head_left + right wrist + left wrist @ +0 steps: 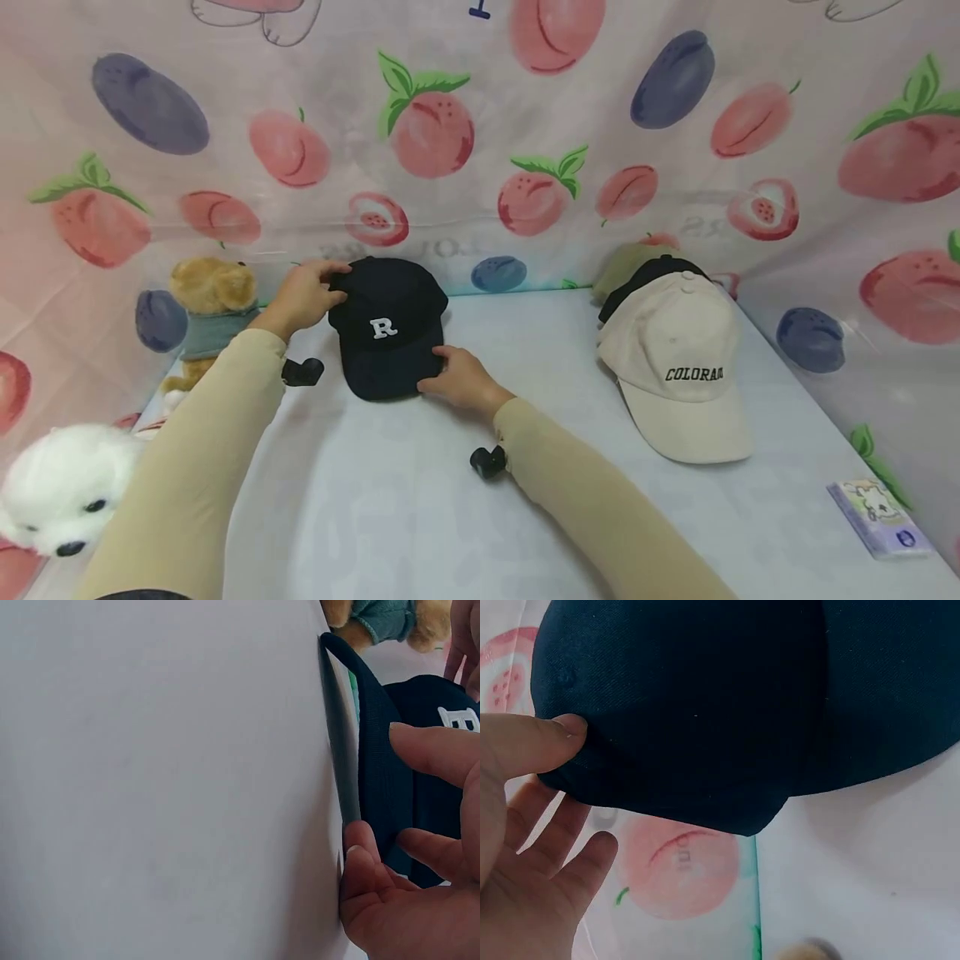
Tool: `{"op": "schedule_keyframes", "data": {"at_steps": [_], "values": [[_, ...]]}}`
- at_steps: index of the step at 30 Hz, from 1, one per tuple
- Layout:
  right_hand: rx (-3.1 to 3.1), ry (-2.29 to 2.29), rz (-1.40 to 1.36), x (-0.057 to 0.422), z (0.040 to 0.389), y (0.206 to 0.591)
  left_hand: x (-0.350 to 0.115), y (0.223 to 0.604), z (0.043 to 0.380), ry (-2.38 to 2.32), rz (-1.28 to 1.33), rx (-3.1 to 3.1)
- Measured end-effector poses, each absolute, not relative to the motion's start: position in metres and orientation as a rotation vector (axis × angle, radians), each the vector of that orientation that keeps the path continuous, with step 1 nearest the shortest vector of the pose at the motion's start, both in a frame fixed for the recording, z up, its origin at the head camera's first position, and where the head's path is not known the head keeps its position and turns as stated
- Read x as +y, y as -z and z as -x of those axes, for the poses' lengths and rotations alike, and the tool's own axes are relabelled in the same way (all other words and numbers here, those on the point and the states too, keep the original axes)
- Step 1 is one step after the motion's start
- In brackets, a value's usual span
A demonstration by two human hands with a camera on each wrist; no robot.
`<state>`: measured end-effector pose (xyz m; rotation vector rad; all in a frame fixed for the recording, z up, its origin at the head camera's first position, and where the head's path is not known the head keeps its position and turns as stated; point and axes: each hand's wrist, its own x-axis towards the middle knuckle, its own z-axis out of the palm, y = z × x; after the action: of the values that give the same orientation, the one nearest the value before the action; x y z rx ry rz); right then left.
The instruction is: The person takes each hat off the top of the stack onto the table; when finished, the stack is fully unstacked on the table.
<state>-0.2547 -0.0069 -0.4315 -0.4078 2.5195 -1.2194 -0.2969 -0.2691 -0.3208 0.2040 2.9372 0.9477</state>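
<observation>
A dark navy baseball cap with a white letter R on its front is on the white table, its brim turned toward me. My left hand pinches the edge of the crown. In the left wrist view the thumb lies on the outside of the fabric, with fingertips hidden behind it. On the other side, my right hand holds the brim by its right edge. The right wrist view has the thumb over the brim and fingertips at its underside.
At the right, a cream cap lettered COLORADO overlaps a black cap and an olive cap. A teddy bear and a white plush dog are along the left. A small purple pack lies near the right edge.
</observation>
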Motion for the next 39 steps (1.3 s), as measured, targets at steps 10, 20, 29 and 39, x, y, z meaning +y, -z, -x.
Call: {"op": "schedule_keyframes", "data": {"at_steps": [10, 20, 29, 39], "values": [[2.499, 1.228, 0.428, -0.022, 0.255, 0.428, -0.276, 0.321, 0.299, -0.948, -0.111, 2.943], [2.444, 1.267, 0.381, -0.031, 0.255, 0.427, -0.278, 0.326, 0.302, -0.977, -0.084, 2.934], [2.448, 1.301, 0.306, -0.033, 0.253, 0.424, -0.279, 0.330, 0.300, -1.023, -0.114, 2.936], [2.407, 1.314, 0.302, -0.040, 0.256, 0.425, -0.280, 0.340, 0.300, -1.093, -0.159, 2.941]]}}
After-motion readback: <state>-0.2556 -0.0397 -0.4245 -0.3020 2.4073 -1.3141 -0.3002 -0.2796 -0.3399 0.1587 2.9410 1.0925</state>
